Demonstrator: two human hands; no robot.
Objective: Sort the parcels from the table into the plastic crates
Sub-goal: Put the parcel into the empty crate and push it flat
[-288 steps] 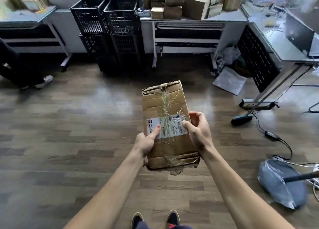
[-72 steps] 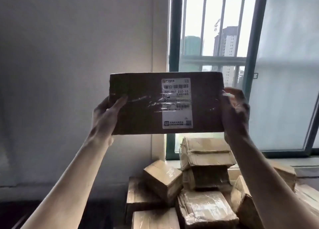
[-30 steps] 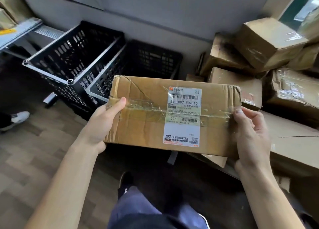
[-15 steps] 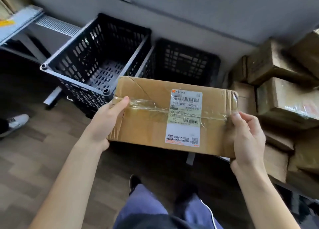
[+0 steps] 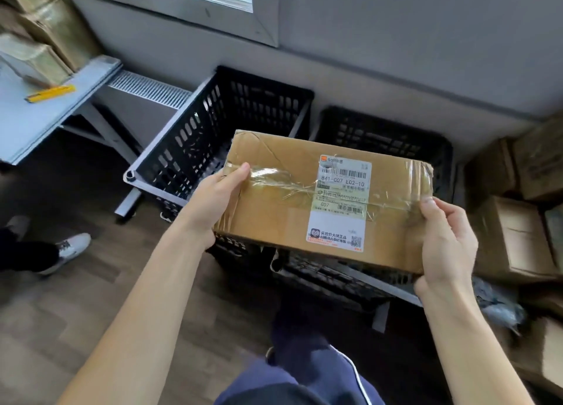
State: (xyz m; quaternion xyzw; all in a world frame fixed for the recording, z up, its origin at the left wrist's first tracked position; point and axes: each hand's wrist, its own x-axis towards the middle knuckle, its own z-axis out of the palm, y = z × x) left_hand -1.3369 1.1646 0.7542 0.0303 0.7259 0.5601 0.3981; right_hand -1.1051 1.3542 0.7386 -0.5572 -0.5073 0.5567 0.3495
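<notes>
I hold a taped brown cardboard parcel (image 5: 274,209) with a white shipping label level in front of me. My left hand (image 5: 213,203) grips its left end, thumb on top. My right hand (image 5: 447,240) grips its right end, thumb on the top edge. The parcel hovers over the near rims of two black plastic crates against the wall: the left crate (image 5: 195,136) looks empty, and the right crate (image 5: 380,136) sits mostly behind and under the parcel, its contents hidden.
More cardboard parcels (image 5: 515,240) are piled at the right. A grey table (image 5: 36,115) with a yellow tool (image 5: 50,93) and boxes stands at the left. Another person's white shoe (image 5: 71,247) is on the wood floor at the left. My own legs are below.
The view has swung left and closer to the crates; the parcel, still held at both ends, now sits over the crates' near rims. The pile of parcels has slid to the right edge.
</notes>
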